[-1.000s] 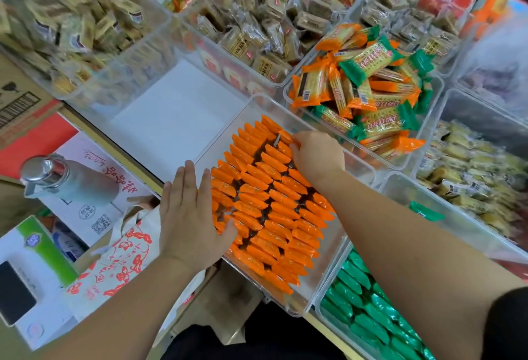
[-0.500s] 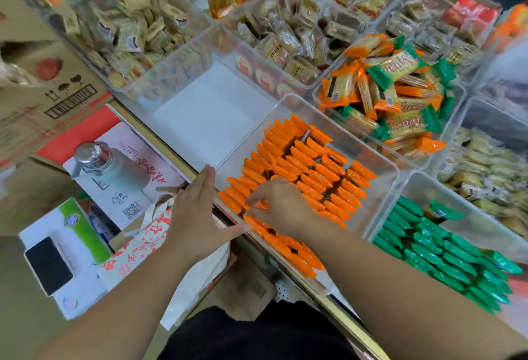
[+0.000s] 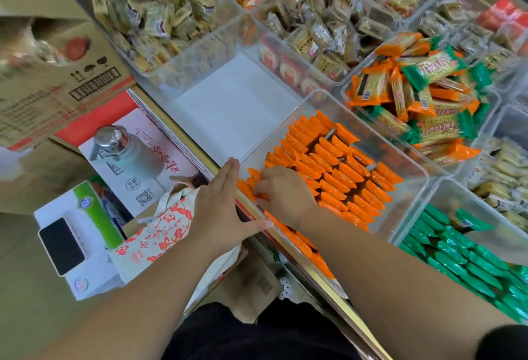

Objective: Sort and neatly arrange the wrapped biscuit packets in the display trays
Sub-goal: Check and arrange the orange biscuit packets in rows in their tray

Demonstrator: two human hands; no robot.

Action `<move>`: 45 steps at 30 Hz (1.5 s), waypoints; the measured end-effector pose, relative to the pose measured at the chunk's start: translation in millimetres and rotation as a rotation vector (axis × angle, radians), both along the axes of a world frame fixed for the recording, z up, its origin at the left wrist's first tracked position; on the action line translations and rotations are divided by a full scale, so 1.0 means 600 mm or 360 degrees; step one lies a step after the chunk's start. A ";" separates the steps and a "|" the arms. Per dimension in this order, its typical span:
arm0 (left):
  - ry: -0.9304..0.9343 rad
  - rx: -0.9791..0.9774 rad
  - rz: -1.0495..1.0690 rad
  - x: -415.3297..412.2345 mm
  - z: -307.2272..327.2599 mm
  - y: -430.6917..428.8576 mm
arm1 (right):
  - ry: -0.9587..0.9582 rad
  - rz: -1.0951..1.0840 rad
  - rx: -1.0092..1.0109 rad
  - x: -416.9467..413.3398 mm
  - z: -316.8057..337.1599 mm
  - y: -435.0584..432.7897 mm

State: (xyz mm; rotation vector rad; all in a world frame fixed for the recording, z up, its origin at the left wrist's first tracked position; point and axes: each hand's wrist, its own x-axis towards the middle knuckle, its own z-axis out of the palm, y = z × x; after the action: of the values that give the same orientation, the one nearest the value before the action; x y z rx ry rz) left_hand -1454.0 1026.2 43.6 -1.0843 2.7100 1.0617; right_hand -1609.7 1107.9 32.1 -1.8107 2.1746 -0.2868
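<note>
Rows of orange biscuit packets (image 3: 340, 171) stand on edge in a clear plastic tray (image 3: 411, 176). My left hand (image 3: 220, 205) lies flat with straight fingers against the tray's near-left outer wall, thumb spread along its front edge. My right hand (image 3: 283, 191) is inside the tray at its near-left corner, fingers curled down onto the orange packets there; I cannot see whether it pinches one. To the right, green packets (image 3: 457, 256) fill a neighbouring clear tray (image 3: 445, 188).
An empty clear tray (image 3: 228, 102) sits to the left of the orange one. Behind are trays of mixed orange-and-green packets (image 3: 420, 96) and beige packets (image 3: 160, 14). Left of the shelf edge (image 3: 314, 271) are cardboard boxes, a metal-capped bottle (image 3: 125, 151) and a phone (image 3: 61, 245).
My right hand came from the tray's far end to its near-left corner. My left hand slid from on top of the packets to the tray's outer side. The view shifted.
</note>
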 end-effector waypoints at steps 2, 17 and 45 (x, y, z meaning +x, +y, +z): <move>-0.0005 0.0001 0.0000 0.000 0.000 0.000 | -0.0010 -0.0073 -0.0068 0.004 -0.011 0.003; -0.0155 0.0059 -0.0004 -0.004 0.026 0.001 | -0.0547 -0.0591 -0.0364 -0.003 0.056 0.085; 0.0838 0.1330 0.0851 0.116 0.294 0.134 | -0.2207 -0.1349 -0.0591 0.100 0.270 0.252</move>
State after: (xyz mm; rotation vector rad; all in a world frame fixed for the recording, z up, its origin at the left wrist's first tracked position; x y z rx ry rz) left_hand -1384.2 1106.4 220.1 -1.4780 1.8081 2.5320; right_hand -1549.9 1259.2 194.3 -0.2540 1.5951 -1.5895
